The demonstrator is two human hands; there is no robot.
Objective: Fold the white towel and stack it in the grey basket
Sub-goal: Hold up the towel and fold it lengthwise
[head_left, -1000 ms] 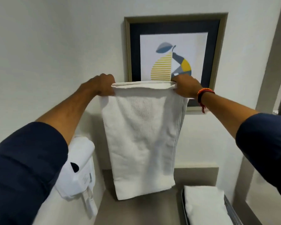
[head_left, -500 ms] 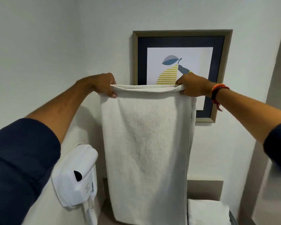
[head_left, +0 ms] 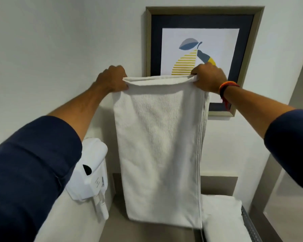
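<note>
White towel: hung in mid-frame, already doubled lengthwise, layered edges down its right side; lower hem hovered just above the surface.
Left hand: grip clenched on the towel's upper left corner, as I read it.
Right hand: grip clenched on the upper right corner; red band at the wrist.
Step in hand, my judgement: squaring the hanging towel before the next fold.
How I would do it well: keep both corners level and taut, let the weight pull the panel straight, lower the hem onto the surface, then bring the top edge down so the layered edges line up.
Grey basket: lower right of the frame, only its perforated rim showed.
Folded towel: lay in the basket, partly hidden behind the hanging one.
Wall-mounted dryer: lower left, just beside the towel; its cord could snag a swinging hem.
Framed print: upper right, behind my hands; no obstruction.
Room on the surface: narrow between dryer and basket, I judged.
</note>
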